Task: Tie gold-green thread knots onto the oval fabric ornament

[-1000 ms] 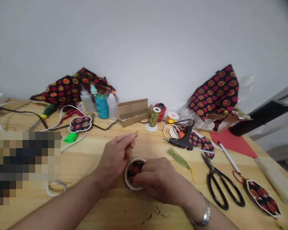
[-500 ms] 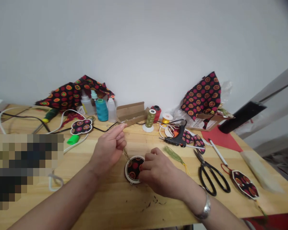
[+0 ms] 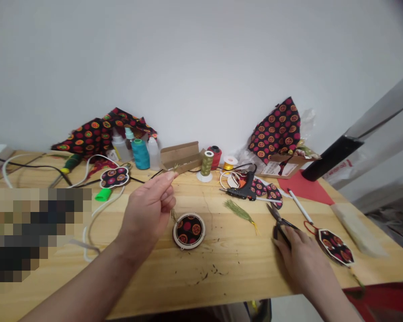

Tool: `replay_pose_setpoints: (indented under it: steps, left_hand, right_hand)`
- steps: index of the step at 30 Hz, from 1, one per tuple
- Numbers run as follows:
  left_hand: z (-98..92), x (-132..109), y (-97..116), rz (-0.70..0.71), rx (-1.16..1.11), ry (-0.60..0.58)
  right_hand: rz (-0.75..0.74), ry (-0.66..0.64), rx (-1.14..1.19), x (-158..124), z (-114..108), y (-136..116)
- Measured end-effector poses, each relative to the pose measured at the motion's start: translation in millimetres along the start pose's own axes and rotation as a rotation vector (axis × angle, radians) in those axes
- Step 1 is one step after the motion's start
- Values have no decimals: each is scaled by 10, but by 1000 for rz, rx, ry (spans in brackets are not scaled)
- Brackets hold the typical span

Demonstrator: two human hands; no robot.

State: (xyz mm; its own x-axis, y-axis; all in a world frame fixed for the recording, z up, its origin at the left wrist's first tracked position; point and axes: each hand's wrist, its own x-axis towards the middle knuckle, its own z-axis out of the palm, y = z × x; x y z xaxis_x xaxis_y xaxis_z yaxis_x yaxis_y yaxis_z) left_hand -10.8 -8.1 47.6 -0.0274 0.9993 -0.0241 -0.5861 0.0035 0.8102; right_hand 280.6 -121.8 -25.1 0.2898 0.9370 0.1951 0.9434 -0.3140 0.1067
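I'm holding my left hand [image 3: 150, 209] raised over the middle of the light wooden table [image 3: 221, 286], thumb and forefinger pinching tight on a thin olive-green thread [image 3: 173, 216]. The thread is running down from my fingertips [image 3: 169, 176] to the left edge of the round white-rimmed disc covered in black fabric with red and orange dots [image 3: 189, 230]. The disc is lying flat on the table, just right of my left wrist and on the near side of it, with nothing touching it but the thread.

My right hand [image 3: 300, 256] is lying well to the right, palm down on the handles of the black metal scissors [image 3: 276, 216]. The blades are pointing away to the far left. The hand is covering the loops, so I cannot tell whether my fingers are actually gripping them.

Between the disc and the scissors an olive-green thread tassel [image 3: 240, 211] is lying loose. Beyond it a black glue gun [image 3: 242, 191] is resting, and farther back an olive thread spool [image 3: 207, 164] is standing upright beside an open brown cardboard box [image 3: 183, 156]. Just right of my right hand an octagonal piece in the same dotted fabric [image 3: 336, 245] is sitting near the table edge, and a white pen [image 3: 299, 206] is lying on the far side of it.
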Motion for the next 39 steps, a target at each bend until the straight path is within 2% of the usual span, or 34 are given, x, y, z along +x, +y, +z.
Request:
replay_pose_setpoints:
  steps: [2, 6, 12, 20, 22, 25, 27, 30, 33, 39]
  left_hand:
    - [25, -41, 7, 13, 8, -9]
    - [98, -93, 38, 26, 20, -17]
    - [202, -155, 115, 55, 59, -43]
    - [238, -201, 135, 88, 87, -78]
    - [252, -214, 143, 110, 100, -74]
    - [289, -245, 168, 127, 107, -72]
    - [318, -263, 182, 132, 104, -80]
    - [349, -283, 190, 141, 107, -83]
    - [356, -302, 187, 135, 100, -76]
    - [364, -344, 191, 128, 104, -88]
  right_hand:
    - [36, -61, 11, -16, 40, 44]
    - [33, -98, 4, 3, 14, 33]
    - [-83, -5, -92, 38, 25, 145]
    - [1, -164, 7, 135, 25, 268]
    - [21, -137, 30, 138, 0, 295]
    - [52, -16, 77, 93, -98, 289]
    - [22, 59, 186, 37, -223, 214]
    - [-147, 8, 397, -50, -460, -28]
    - [-322, -25, 514, -90, -636, -338]
    - [-547, -64, 416, -3, -715, -799]
